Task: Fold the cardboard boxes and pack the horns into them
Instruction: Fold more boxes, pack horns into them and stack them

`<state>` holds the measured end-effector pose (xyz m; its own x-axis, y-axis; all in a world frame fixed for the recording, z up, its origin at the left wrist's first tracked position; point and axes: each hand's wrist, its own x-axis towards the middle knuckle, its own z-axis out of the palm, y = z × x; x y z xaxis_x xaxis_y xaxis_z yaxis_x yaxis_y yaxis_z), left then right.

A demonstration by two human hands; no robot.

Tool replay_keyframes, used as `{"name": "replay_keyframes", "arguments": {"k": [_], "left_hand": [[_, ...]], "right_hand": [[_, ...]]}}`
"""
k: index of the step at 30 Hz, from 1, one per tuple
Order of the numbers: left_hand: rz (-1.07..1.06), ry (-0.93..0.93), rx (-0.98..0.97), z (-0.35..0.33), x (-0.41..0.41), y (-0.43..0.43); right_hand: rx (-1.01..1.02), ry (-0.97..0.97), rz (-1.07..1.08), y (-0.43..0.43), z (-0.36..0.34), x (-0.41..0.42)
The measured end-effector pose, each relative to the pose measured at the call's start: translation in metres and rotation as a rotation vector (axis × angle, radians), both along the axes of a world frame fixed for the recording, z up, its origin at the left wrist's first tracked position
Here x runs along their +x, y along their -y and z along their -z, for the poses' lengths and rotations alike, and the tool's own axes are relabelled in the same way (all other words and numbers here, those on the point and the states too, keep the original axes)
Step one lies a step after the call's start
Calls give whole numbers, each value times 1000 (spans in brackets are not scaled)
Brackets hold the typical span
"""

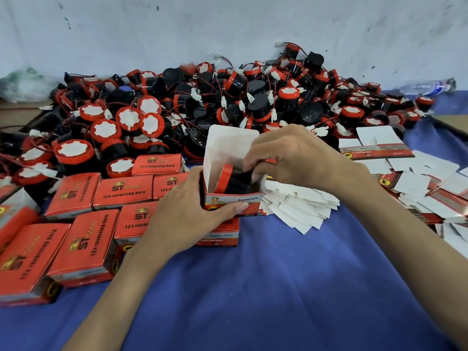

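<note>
Horn [229, 179] half inside open box [231, 198] at centre, left hand [187, 211] gripping box at 7 o'clock, right hand [291, 158] pinching horn from 2 o'clock; risk: tilted horn or loose wire jamming on wall, buckling flap.

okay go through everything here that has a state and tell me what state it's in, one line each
open box: upright, lid flap up, horn partly inside
horn: tilted, going into the box
left hand: grips the box
right hand: holds the horn
packed boxes: closed
flat cartons: unfolded
loose horns: piled, unpacked
</note>
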<state>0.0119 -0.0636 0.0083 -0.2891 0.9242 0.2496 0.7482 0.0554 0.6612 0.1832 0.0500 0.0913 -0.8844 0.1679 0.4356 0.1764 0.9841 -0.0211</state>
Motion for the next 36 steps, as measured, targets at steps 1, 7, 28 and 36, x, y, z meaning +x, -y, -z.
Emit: {"name": "replay_keyframes", "arguments": {"k": [1, 7, 28, 36], "left_hand": [[7, 11, -12, 0, -1, 0], [19, 69, -32, 0, -7, 1], [-40, 149, 11, -6, 2, 5], [-11, 140, 11, -8, 5, 9]], "right_hand": [[29, -34, -26, 0, 1, -1], [213, -137, -128, 8, 10, -11], [-118, 224, -55, 8, -3, -7], [-258, 596, 385, 13, -24, 16]]}}
